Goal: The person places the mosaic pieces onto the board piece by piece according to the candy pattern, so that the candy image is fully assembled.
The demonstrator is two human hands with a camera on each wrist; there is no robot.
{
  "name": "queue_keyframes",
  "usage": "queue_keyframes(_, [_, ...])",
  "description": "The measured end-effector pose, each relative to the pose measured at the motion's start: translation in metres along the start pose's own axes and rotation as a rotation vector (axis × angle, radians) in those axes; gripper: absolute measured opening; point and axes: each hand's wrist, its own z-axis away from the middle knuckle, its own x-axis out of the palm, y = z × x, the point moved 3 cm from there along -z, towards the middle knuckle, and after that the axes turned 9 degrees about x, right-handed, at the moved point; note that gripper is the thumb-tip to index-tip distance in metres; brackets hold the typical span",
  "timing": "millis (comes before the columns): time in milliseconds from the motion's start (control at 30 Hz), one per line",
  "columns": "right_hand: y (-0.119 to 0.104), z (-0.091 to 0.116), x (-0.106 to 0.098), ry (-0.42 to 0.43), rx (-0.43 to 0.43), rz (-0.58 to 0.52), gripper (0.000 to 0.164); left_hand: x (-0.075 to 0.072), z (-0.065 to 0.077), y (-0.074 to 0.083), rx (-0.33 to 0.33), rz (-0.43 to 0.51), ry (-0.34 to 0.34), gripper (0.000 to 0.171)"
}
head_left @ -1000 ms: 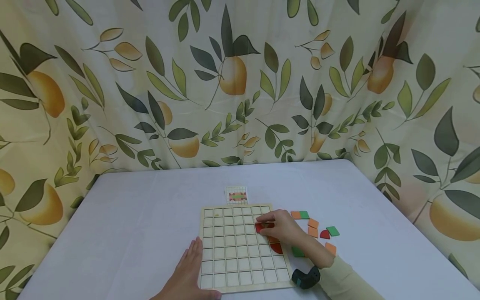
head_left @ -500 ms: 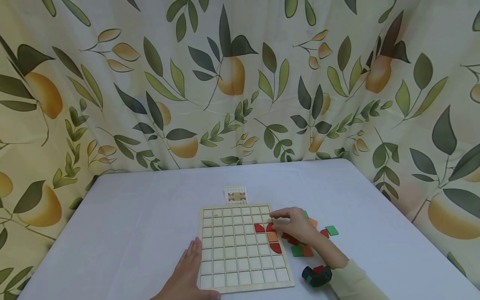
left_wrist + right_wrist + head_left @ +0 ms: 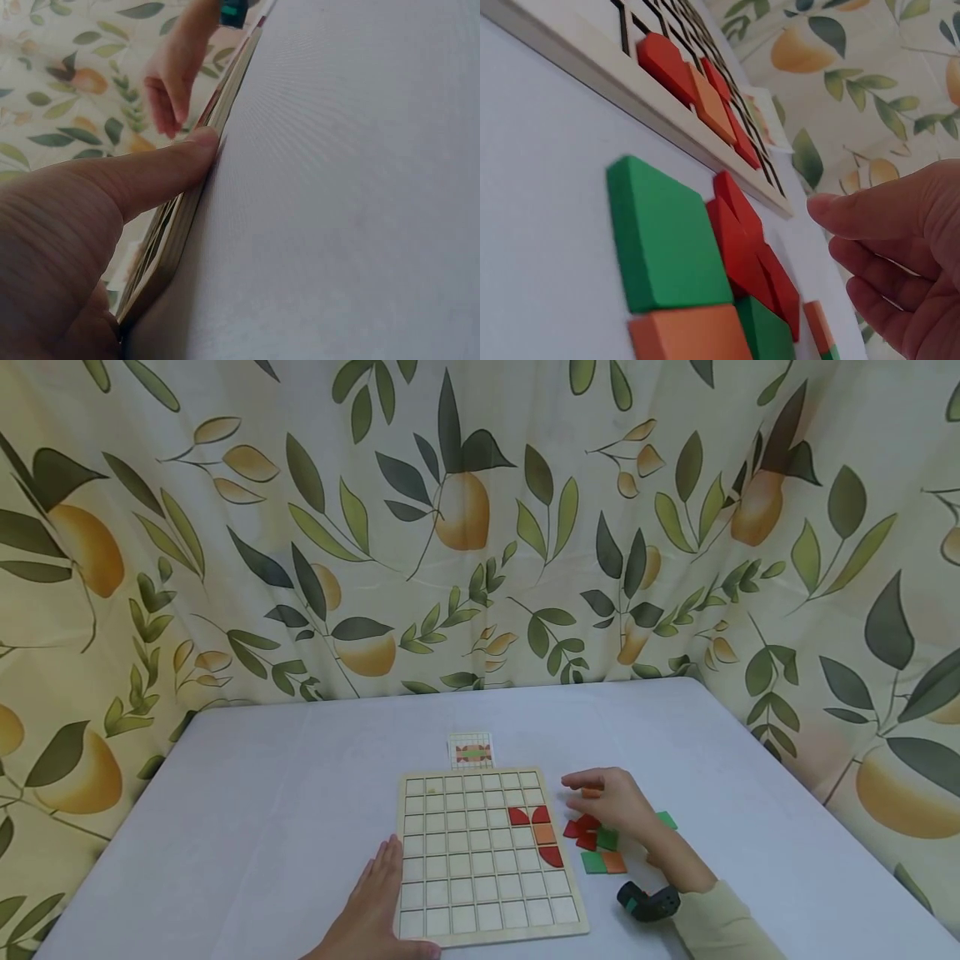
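Your right grip [image 3: 615, 802], spread, could brush red pieces [image 3: 587, 841] askew; your left grip [image 3: 372, 906], spread, could push the board [image 3: 495, 935] crooked.

A pale wooden grid board [image 3: 486, 888] lies flat, three red quarter-round pieces [image 3: 551, 857] and one orange square [image 3: 543, 834] seated in its right-hand columns. Just beside its right edge lie loose tiles: a green square [image 3: 593, 862] touching an orange tile [image 3: 613, 862], with clustered red pieces [image 3: 586, 842] near; partly hidden others are hard to make out.
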Motion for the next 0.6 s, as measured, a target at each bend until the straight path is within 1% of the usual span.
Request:
queue_keyframes(100, [0.003,0.0,-0.006,0.01,0.033,-0.005,0.03,0.0,0.0,-0.001,-0.002,0.002,0.001,0.135])
queue_keyframes(200, [0.006,0.0,-0.011,0.008,0.007,0.007,0.031,0.0,0.0,-0.001,-0.012,0.013,-0.002,0.135])
queue_keyframes(267, [0.009,-0.001,-0.014,0.006,0.005,-0.002,0.031,0.0,0.0,0.0,-0.018,0.017,-0.004,0.135])
queue_keyframes(467, [0.019,-0.005,-0.023,0.012,0.038,-0.031,0.032,-0.001,-0.001,0.001,-0.022,-0.006,-0.013,0.137])
queue_keyframes(600, [0.024,-0.006,-0.028,0.023,0.035,-0.002,0.032,-0.002,-0.001,0.001,-0.023,-0.014,-0.012,0.137])
